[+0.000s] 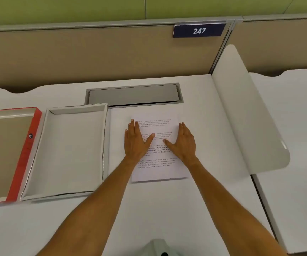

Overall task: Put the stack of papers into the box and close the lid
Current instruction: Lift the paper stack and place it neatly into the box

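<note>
Box (69, 150): a shallow white tray, open side up, lying flat on the white desk (167, 209) left of centre; its floor is bare, with nothing inside.
Lid (7, 154): just left of the box, turned inside up, with red outer walls and a plain brown inner face; nothing lies in it, and its left part runs out of view.
Stack of papers (158, 170): flat on the desk to the right of the box, apart from it, printed text on the top sheet.
Left hand (137, 143): flat on the left part of the stack, fingers straight, thumb spread, gripping nothing.
Right hand (183, 144): flat on the right part of the stack, likewise spread, pressing without clasping.
Cable hatch (133, 95): a grey recessed flap in the desk behind the papers, touching the box's far corner.
Number plate (199, 30): on the beige partition, reading 247.
</note>
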Demonstrator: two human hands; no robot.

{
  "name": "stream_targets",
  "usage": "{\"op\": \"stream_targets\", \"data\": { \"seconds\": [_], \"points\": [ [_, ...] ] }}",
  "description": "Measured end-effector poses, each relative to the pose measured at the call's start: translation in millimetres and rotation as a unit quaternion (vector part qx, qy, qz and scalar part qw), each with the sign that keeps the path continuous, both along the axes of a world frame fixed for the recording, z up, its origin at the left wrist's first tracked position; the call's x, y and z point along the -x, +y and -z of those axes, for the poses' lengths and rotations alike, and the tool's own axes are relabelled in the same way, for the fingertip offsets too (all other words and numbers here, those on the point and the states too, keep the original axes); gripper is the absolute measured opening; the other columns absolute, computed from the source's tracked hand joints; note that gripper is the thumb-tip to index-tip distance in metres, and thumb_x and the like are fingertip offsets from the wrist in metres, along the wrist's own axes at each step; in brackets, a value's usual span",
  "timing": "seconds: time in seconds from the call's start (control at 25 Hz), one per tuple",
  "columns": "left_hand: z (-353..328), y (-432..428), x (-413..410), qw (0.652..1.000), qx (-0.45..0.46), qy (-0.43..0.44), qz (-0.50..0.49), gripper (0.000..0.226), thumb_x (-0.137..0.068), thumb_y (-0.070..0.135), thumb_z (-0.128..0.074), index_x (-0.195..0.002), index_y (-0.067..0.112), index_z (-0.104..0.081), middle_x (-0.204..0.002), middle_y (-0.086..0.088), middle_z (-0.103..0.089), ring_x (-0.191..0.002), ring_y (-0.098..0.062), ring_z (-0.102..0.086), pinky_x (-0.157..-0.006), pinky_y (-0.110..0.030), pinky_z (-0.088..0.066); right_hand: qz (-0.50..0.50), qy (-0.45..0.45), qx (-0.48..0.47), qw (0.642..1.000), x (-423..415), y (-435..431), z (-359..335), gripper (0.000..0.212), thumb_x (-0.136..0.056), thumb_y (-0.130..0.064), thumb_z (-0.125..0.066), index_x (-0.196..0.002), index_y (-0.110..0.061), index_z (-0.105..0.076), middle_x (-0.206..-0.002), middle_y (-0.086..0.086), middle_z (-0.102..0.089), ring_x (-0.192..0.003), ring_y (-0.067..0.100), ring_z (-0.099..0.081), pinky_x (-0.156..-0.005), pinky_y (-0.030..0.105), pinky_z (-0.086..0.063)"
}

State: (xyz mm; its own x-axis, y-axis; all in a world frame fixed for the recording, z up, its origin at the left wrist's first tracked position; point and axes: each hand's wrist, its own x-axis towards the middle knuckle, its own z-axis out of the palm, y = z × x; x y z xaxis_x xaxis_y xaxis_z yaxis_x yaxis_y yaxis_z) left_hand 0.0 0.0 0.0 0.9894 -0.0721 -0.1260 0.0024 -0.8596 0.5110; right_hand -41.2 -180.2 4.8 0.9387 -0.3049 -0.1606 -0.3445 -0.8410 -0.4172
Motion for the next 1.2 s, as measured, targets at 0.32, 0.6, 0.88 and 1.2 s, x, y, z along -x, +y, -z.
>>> {"op": "stream_targets", "data": {
  "seconds": [0.32,0.6,0.88,1.2],
  "points": [
    [-6.7,-13.3,0.9,0.976,-0.021,0.122,-0.180,0.111,-0.068,0.065,-0.077,-0.145,0.001,-0.029,-0.150,-0.019,-0.035,-0.138,-0.035,-0.039,-0.110,-0.048,-0.038,0.143,0.041,-0.023,0.989,-6.0,14.4,-6.0,0.089,-0.069,-0.062,-0.074,-0.126,-0.001,-0.041,-0.126,0.017,-0.048,-0.117,0.033,-0.049,-0.091,0.046,-0.047],
    [-24.8,-20.3,-13.4,0.941,-0.013,0.251,-0.228,0.107,-0.061,0.056,-0.087,-0.138,0.004,-0.034,-0.141,-0.019,-0.043,-0.129,-0.034,-0.045,-0.102,-0.047,-0.044,0.237,0.122,-0.141,0.953,-19.5,18.6,-17.7,0.076,-0.068,-0.047,-0.083,-0.124,-0.007,-0.051,-0.127,0.017,-0.052,-0.119,0.035,-0.051,-0.095,0.048,-0.048],
    [-29.6,-10.7,-22.6,0.943,-0.033,0.277,-0.183,0.098,-0.061,0.061,-0.084,-0.133,0.007,-0.045,-0.134,-0.015,-0.054,-0.122,-0.031,-0.054,-0.098,-0.041,-0.047,0.238,0.165,-0.172,0.941,-28.9,9.4,-23.0,0.074,-0.067,-0.044,-0.085,-0.124,-0.009,-0.053,-0.130,0.016,-0.056,-0.122,0.035,-0.051,-0.100,0.049,-0.046],
    [-26.0,-7.2,-15.1,0.956,-0.012,0.228,-0.184,0.090,-0.061,0.061,-0.084,-0.128,0.009,-0.053,-0.136,-0.016,-0.056,-0.126,-0.033,-0.053,-0.100,-0.042,-0.046,0.240,0.116,-0.226,0.937,-32.0,17.4,-22.9,0.082,-0.066,-0.027,-0.089,-0.127,0.003,-0.043,-0.127,0.015,-0.054,-0.116,0.031,-0.058,-0.091,0.036,-0.051]
  ]
}}
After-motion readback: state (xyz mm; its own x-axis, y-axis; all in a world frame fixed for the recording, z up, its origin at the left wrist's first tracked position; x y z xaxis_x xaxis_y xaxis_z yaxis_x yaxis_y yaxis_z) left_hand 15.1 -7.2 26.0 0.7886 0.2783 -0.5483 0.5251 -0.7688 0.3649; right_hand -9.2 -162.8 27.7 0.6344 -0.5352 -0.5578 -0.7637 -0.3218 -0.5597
